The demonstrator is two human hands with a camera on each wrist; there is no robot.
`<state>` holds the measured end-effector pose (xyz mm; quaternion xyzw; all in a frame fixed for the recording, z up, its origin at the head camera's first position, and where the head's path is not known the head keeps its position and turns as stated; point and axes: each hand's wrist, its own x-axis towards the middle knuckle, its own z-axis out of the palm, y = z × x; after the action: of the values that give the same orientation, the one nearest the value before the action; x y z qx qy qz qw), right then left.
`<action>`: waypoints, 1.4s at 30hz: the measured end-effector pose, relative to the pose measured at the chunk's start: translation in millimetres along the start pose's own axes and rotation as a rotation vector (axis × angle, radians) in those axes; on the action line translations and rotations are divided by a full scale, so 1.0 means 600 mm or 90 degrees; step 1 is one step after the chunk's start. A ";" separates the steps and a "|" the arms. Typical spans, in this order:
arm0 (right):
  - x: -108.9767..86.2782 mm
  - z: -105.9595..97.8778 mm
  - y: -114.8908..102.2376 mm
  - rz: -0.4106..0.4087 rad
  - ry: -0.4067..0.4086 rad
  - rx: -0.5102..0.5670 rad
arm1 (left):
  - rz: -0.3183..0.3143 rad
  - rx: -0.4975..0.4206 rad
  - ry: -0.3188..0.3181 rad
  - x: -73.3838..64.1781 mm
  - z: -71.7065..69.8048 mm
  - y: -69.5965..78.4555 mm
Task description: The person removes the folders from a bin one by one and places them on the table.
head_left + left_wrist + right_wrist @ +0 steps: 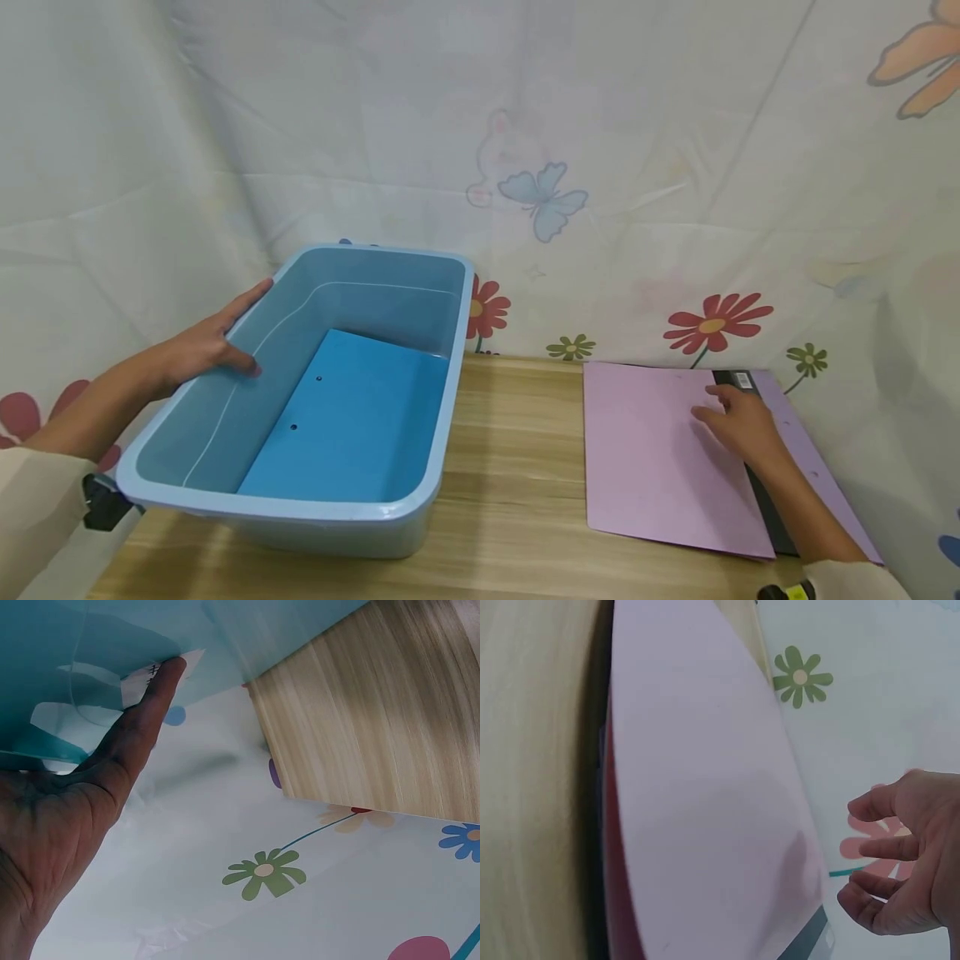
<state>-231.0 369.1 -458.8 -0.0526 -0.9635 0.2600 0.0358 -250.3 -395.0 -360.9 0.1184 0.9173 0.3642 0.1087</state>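
Note:
My left hand [198, 350] holds the long left side of a light blue plastic tub [450, 367], with the thumb over the rim on the inside. Seen from the left wrist, a straight finger of that hand [112, 765] lies along the tub's outer wall. Inside the tub is a flat bright blue folder [352, 425] with two small dark rivets. Over at the right, a pink folder [652, 450] with a dark spine and a barcode label lies flat. My right hand [746, 425] is above the spine with its fingers loosely bent, holding nothing.
The wood-grain table [517, 467] runs between the tub and the pink folder. Behind it hangs a white curtain [390, 125] printed with flowers and butterflies, close along the table's back edge. The tub stands tilted toward me.

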 end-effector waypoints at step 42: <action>0.041 0.025 -0.222 -0.124 -0.044 0.116 | 0.007 0.006 -0.004 0.001 -0.001 -0.004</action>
<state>-267.8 250.1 -403.1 0.0534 -0.9372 0.3432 0.0326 -251.3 -397.0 -362.2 0.1251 0.9179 0.3603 0.1095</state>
